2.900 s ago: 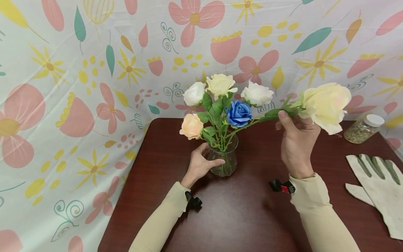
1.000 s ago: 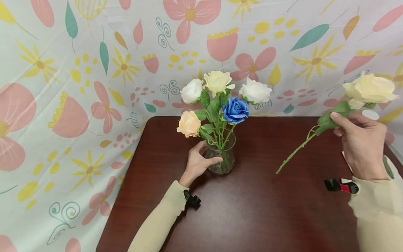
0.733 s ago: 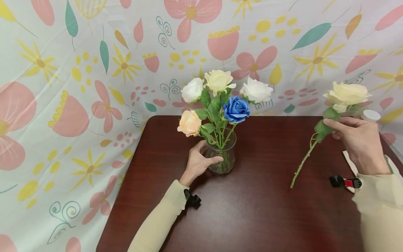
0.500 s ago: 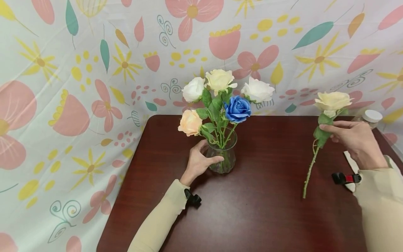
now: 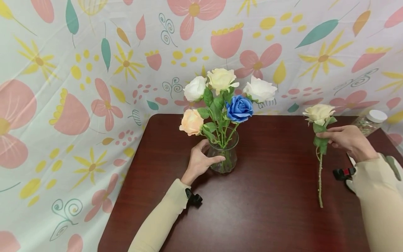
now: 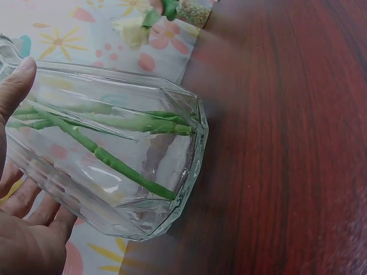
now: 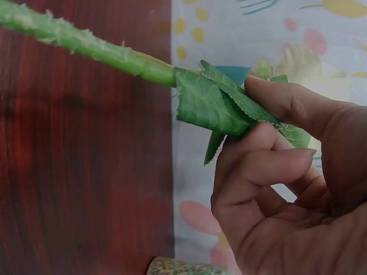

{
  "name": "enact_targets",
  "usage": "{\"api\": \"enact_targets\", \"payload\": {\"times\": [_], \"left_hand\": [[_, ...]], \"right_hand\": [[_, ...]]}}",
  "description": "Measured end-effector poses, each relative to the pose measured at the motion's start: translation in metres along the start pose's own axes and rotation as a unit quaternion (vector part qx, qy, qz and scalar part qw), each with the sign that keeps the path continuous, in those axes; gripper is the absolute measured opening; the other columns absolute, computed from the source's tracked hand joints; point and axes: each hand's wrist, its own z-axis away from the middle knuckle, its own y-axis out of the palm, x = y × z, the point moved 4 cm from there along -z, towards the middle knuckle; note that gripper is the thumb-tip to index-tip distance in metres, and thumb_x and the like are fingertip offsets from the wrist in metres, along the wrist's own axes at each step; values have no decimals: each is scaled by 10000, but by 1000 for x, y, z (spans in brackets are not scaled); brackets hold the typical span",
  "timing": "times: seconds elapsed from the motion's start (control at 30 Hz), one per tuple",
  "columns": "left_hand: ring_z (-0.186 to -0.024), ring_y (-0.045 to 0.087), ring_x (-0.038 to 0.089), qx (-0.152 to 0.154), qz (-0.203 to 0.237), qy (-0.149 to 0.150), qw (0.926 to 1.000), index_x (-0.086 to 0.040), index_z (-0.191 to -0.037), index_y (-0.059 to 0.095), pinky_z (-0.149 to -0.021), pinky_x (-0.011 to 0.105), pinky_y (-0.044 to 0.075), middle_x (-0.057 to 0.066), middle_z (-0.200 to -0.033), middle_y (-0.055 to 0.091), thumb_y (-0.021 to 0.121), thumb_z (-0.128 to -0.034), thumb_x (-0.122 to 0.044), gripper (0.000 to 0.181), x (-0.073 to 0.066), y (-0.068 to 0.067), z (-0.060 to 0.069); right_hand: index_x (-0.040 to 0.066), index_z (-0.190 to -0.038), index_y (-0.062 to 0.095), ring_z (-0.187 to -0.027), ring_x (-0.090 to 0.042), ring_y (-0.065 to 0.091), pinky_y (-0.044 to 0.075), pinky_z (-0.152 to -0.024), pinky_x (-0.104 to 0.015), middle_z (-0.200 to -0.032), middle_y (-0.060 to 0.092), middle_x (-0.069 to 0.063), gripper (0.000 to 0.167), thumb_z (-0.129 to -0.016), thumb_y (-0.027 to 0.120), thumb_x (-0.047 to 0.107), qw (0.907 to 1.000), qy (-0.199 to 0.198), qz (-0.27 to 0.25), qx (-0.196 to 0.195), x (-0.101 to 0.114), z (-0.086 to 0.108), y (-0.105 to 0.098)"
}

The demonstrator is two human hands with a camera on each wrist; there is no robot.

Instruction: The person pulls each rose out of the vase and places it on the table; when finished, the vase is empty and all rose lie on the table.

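Observation:
My left hand (image 5: 199, 161) holds the clear glass vase (image 5: 229, 164) from its left side, thumb across the front and fingers behind. In the vase stand several roses: white, cream, peach and a blue rose (image 5: 240, 109). Through the glass in the left wrist view, green stems (image 6: 106, 157) reach towards the base. Off to the right, my right hand (image 5: 349, 140) pinches a single cream rose (image 5: 319, 114) just below its bloom. Its stem hangs almost straight down. In the right wrist view, thumb and fingers grip the rose at its green leaves (image 7: 209, 103).
Behind my right hand stands a jar (image 5: 366, 124) with a white lid and speckled contents. A pale work glove (image 5: 391, 166) lies at the right, largely covered by my sleeve. The dark wooden table (image 5: 252, 213) meets a floral-patterned cloth (image 5: 132, 91) at the back and left.
The right hand's cream rose, whose stem earlier reached into the vase, went far to the right, then came back slightly left and lower, its stem swinging upright. The left hand stayed on the vase.

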Motion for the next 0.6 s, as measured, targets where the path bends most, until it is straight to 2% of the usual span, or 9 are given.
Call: {"api": "enact_targets", "payload": {"times": [0.1,0.17,0.23,0.3,0.37,0.47,0.53,0.6], "left_hand": [[-1300,707,306,-19,15,35,10000,-146,-1399,715,-1148,442,581,114,-1363,751,979,-782,-527,772,1,0,0],[-1301,707,305,-31,18,48,10000,-145,-1400,715,-1150,448,580,114,-1365,752,984,-790,-494,753,0,0,0],[-1308,705,301,-33,16,39,10000,-146,-1402,714,-1155,450,577,111,-1367,751,988,-792,-470,742,0,1,0],[-1311,703,299,-30,22,23,10000,-145,-1402,714,-1159,450,574,111,-1367,751,993,-793,-444,734,0,1,0],[-1312,703,295,-33,16,8,10000,-143,-1398,715,-1159,437,573,109,-1364,752,998,-792,-410,720,0,1,0],[-1298,710,293,-52,-4,-2,10000,-140,-1390,719,-1147,423,580,109,-1356,756,1000,-801,-328,679,0,1,-1],[-1291,714,289,-65,-15,-5,10000,-142,-1382,724,-1140,416,584,106,-1351,759,997,-805,-281,653,0,1,-1],[-1286,717,286,-65,-14,-10,10000,-145,-1381,725,-1138,421,586,106,-1349,760,992,-809,-256,641,-1,1,-2]], "right_hand": [[-124,-1627,340,-666,-10,608,490,-807,-293,-673,666,209,943,-1062,651,565,10000,-26,43,78,-5,-8,4],[-133,-1622,333,-647,-3,573,397,-725,-228,-656,655,213,929,-1073,635,554,9998,-48,89,177,-7,-13,6],[-138,-1617,323,-620,-3,539,368,-681,-253,-646,644,209,923,-1078,628,546,9995,-64,74,317,-10,-17,9],[-124,-1611,341,-613,-14,514,385,-711,-286,-654,643,200,902,-1079,632,544,9990,-46,58,451,-12,-20,12],[-133,-1612,340,-582,-13,484,397,-682,-290,-649,639,196,891,-1082,637,519,9988,-76,-13,493,-15,-24,15],[-127,-1597,377,-543,-12,447,410,-644,-288,-634,642,192,855,-1076,657,491,9992,-86,-116,385,-19,-29,20],[-139,-1601,366,-514,-11,425,372,-558,-293,-621,643,192,867,-1071,666,479,9995,-82,-166,260,-24,-33,23],[-140,-1594,386,-519,-22,460,398,-551,-302,-630,664,177,864,-1065,674,479,9997,-58,-190,140,-28,-36,25]]}}
